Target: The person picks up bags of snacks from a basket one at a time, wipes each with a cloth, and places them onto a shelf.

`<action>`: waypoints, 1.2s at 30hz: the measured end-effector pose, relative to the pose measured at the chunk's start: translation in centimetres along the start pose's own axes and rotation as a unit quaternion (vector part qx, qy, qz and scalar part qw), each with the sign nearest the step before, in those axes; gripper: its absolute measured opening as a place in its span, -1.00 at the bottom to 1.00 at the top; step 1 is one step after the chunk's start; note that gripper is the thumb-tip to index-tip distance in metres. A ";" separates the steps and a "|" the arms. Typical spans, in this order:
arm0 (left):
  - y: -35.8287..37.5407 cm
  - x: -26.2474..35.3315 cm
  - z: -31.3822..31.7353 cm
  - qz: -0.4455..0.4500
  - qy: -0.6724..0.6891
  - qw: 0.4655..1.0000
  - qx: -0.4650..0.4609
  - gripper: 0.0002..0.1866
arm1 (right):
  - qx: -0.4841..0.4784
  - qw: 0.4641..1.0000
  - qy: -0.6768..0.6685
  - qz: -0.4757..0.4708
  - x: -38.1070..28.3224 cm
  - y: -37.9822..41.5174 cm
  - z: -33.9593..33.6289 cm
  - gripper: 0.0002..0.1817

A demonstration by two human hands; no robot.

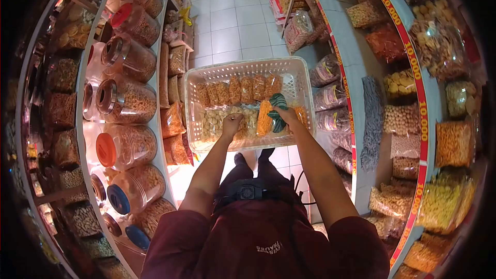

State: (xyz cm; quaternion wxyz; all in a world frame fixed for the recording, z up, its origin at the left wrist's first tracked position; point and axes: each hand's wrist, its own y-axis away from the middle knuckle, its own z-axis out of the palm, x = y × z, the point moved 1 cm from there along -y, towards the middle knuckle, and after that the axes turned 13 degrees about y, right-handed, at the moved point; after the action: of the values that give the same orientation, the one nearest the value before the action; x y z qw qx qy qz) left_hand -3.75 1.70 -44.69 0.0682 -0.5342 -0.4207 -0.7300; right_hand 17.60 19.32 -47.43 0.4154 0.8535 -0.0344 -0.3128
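Observation:
A white plastic basket [248, 63] holds rows of clear snack packs. Brown-orange packs [247, 89] line its far side, pale round snacks [211, 124] fill the near left. My left hand [233, 124] is over the pale packs, fingers pressed together; what they hold, if anything, is too small to name. In my right hand [287, 115] is a dark green striped cloth [277, 109], its folds hanging beside an orange snack pack [264, 119]. More orange packs [299, 113] show to the right of this hand.
Large snack jars [126, 98] with coloured lids stand on the left shelf. Bagged snacks [403, 119] fill the right shelves behind red price strips [423, 121]. A grey-blue cloth [372, 124] lies on the right ledge. Tiled floor [225, 15] stretches beyond the basket.

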 end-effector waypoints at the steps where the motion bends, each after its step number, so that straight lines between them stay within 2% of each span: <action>1: -0.3 -0.1 0.3 -0.001 0.008 1.000 0.004 -0.73 | -0.006 1.000 -0.007 -0.015 -0.6 -0.2 -0.2 -0.34; 4: -0.9 0.6 1.2 -0.006 0.006 1.000 0.017 -0.75 | 0.038 0.999 -0.018 -0.009 -2.1 -1.1 -0.4 -0.28; 6: -1.4 1.0 1.9 -0.016 -0.029 0.999 0.022 -0.78 | 0.054 0.998 -0.016 0.038 -2.6 -1.5 -0.9 -0.20; 9: -4.4 -1.0 3.5 0.143 0.076 0.985 -0.062 -0.80 | 0.053 0.994 -0.011 0.093 -0.7 -6.1 0.0 -0.09; 12: -8.2 -2.5 5.0 0.115 0.009 0.988 -0.099 -0.78 | 0.047 0.989 -0.009 0.143 -1.1 -8.5 0.0 0.01; 15: -9.5 -0.2 8.3 0.013 -0.086 0.994 -0.064 -0.73 | 0.038 0.986 -0.051 0.155 -1.6 -10.1 -0.2 0.03; 16: -11.2 -1.1 9.0 0.064 -0.158 0.980 -0.101 -0.61 | 0.035 0.985 -0.074 0.152 -2.0 -10.9 -0.2 0.03; 19: -15.0 -3.3 11.8 0.042 -0.103 0.986 -0.120 -0.49 | 0.048 0.976 -0.144 0.160 -3.2 -12.6 -0.1 0.01; 20: -15.6 -3.4 12.5 0.014 -0.122 0.986 -0.112 -0.45 | 0.050 0.971 -0.154 0.178 -3.6 -13.2 0.0 -0.05; 22: -15.2 -0.6 14.3 -0.040 -0.158 0.982 -0.096 -0.36 | 0.040 0.966 -0.187 0.173 -2.5 -15.5 0.9 -0.10; 25: -16.5 -1.3 15.0 -0.049 -0.132 0.988 -0.062 -0.47 | 0.041 0.957 -0.236 0.166 -1.1 -17.7 2.6 -0.18; 29: -17.3 -0.8 14.8 -0.088 -0.059 0.987 -0.119 -0.54 | 0.025 0.951 -0.242 0.191 -3.7 -15.3 1.4 -0.23; 31: -17.4 -1.4 14.9 -0.080 -0.035 0.989 -0.119 -0.59 | 0.023 0.954 -0.262 0.148 -3.6 -15.0 1.6 -0.22; 32: -18.1 -1.7 14.5 -0.112 -0.034 0.975 -0.189 -0.51 | 0.023 0.955 -0.270 0.124 -3.4 -15.0 1.9 -0.22; 35: -17.8 -1.8 14.9 -0.058 -0.104 0.979 -0.165 -0.53 | 0.050 0.964 -0.252 0.071 -2.0 -14.9 2.8 -0.23; 36: -17.6 -2.0 14.8 -0.056 -0.087 0.981 -0.163 -0.55 | 0.052 0.964 -0.251 0.072 -0.5 -16.2 3.7 -0.23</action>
State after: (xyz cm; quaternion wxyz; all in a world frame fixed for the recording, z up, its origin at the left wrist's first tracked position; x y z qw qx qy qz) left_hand -1.91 22.36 -54.74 -0.0978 -0.5753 -0.3294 -0.7423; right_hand 11.85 27.53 -60.73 0.3695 0.7636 -0.2150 -0.4839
